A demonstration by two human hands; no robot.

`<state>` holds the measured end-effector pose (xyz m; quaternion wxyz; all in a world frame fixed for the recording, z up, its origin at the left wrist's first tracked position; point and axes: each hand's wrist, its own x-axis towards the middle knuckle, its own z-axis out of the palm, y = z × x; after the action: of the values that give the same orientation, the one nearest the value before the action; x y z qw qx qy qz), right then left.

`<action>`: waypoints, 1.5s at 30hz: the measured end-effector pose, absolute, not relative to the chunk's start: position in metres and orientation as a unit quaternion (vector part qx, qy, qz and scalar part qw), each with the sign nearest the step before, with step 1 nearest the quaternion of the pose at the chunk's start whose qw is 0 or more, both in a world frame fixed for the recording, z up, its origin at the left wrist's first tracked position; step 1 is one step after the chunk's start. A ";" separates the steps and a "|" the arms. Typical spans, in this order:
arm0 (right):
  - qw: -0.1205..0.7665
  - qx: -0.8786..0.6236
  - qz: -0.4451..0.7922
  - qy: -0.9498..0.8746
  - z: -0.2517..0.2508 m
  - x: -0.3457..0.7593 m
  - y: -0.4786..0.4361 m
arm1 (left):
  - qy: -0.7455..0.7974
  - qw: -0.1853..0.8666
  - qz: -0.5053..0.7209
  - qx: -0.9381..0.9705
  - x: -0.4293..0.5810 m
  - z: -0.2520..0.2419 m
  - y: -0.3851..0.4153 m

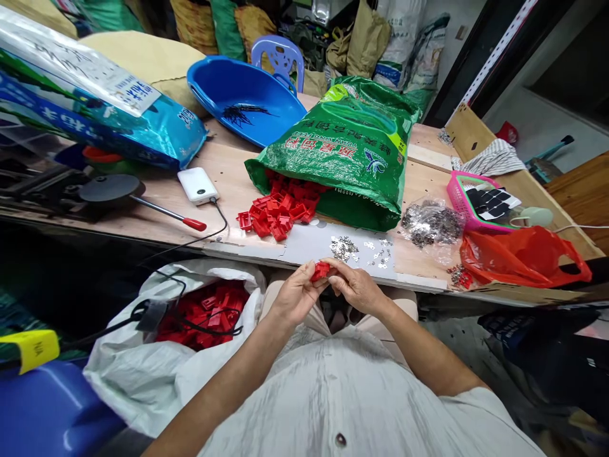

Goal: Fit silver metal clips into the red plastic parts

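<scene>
The person's left hand (295,295) and right hand (356,289) are held above the lap, close together, and both are half closed. Their fingers grip one small red plastic part (320,271) from its two ends. This part lies between the hands, and its long axis goes across the person's body, a little tilted up toward the right hand. Both hands are about equally near to it, and its shape is mostly hidden by the fingers.

Beside the left forearm, a white plastic sack (117,374) stands open and holds many red plastic parts (204,311). Just ahead of the hands, on the table edge, a pale board (309,244) carries small scattered metal clips (343,249). Farther on, a green woven sack (349,152) lies on its side, and red plastic parts (278,209) spill from its mouth. To the right are a clear bag of metal pieces (431,222), a red plastic bag (521,257) and a pink plastic basket (457,203). At the far side of the table there is a blue basin (209,82) with dark bristly material inside.
</scene>
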<state>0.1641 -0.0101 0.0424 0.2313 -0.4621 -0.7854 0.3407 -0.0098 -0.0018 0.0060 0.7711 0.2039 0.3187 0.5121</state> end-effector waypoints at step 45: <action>0.107 -0.687 0.072 -0.716 0.006 0.236 0.076 | 0.637 0.030 0.443 0.630 -0.109 -0.031 0.045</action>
<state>0.2355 0.0758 0.0063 0.1073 -0.6866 -0.7155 0.0716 -0.1089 0.0447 -0.0313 0.0302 0.6303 0.6369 0.4430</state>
